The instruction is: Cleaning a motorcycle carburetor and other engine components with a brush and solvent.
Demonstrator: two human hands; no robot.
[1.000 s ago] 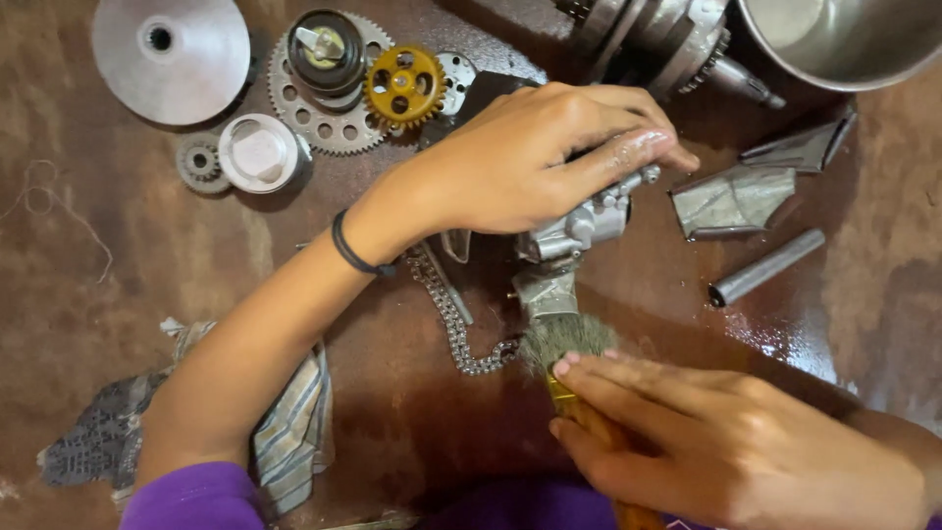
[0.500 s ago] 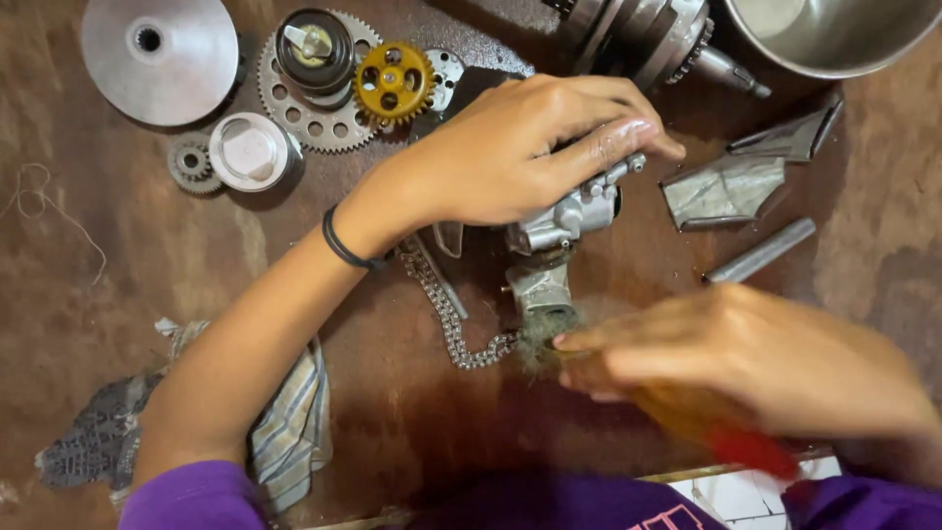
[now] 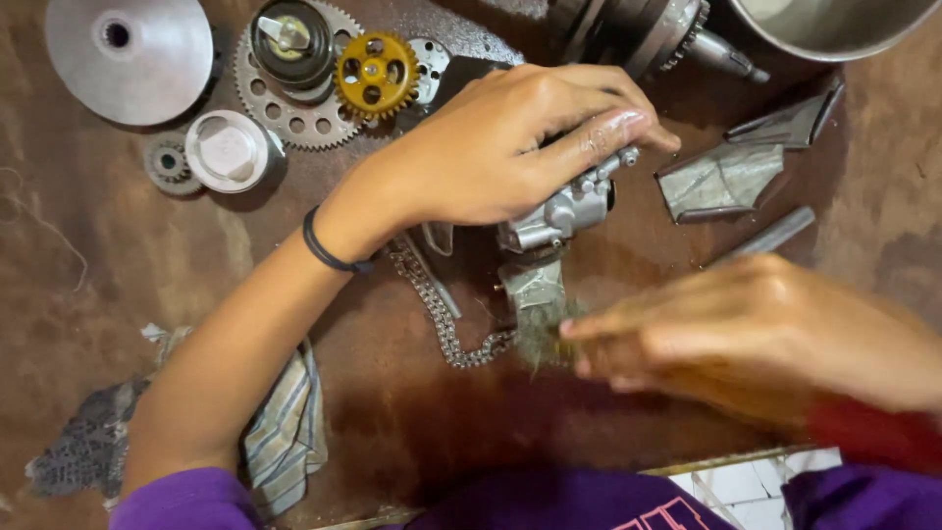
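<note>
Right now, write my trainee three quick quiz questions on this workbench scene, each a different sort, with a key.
1. True or false: the left hand rests on the grey metal part.
2. Which lies below that part? A) a chain B) a hammer C) a spanner
3. Fill in: the gear at the top of the bench is coloured ____.

Key: 1 true; 2 A; 3 yellow. The right hand is blurred, gripping a brush.
</note>
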